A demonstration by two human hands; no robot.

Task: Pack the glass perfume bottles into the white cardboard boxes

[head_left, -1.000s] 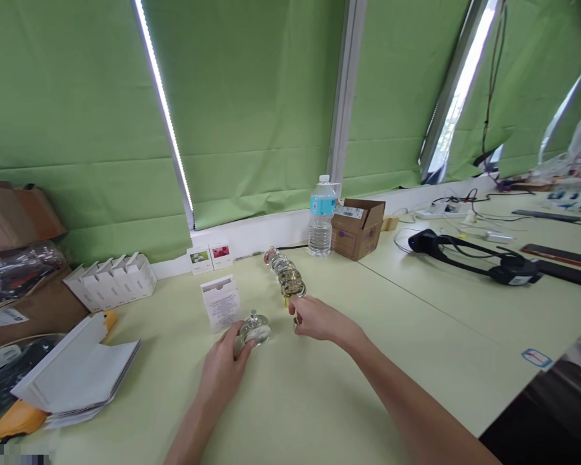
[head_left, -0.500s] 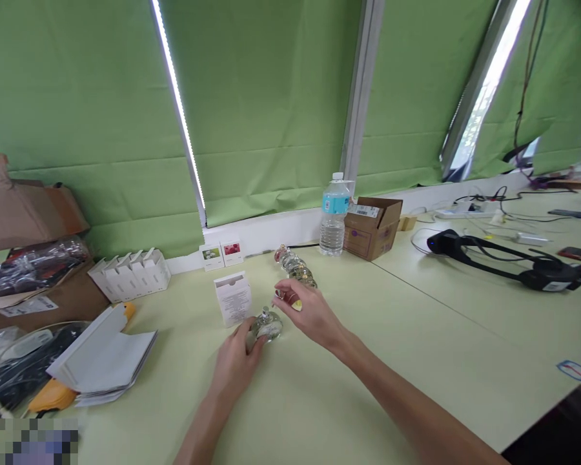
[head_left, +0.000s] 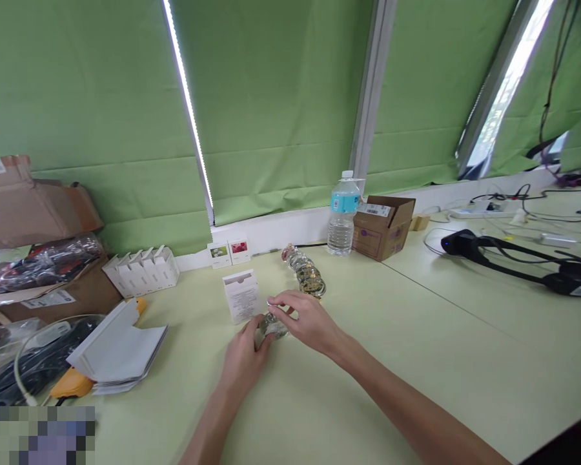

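My left hand [head_left: 244, 352] is closed round the side of a small, squat clear glass bottle [head_left: 274, 328] on the table, thumb and fingers on its wall. Just above the bottle's neck, my right hand [head_left: 307, 320] pinches a small silvery cap [head_left: 270, 302] between thumb and fingertips. Those fingers partly cover the bottle's top, so I cannot tell whether the cap touches it. Behind the bottle stands a printed white carton [head_left: 242, 298]. A row of similar glass bottles [head_left: 307, 274] runs back from my right hand.
Further back are two picture cards [head_left: 230, 253], a water bottle [head_left: 343, 216] and a brown box [head_left: 382, 229]. On the left lie white cartons [head_left: 142, 274], white folded card [head_left: 121, 355] and stacked cardboard boxes [head_left: 39, 210]. A black headset [head_left: 508, 261] rests at right.
My right hand has brought the small cap left, from beside the bottle to over its neck. My left hand keeps its hold on the bottle. The view has shifted slightly left.
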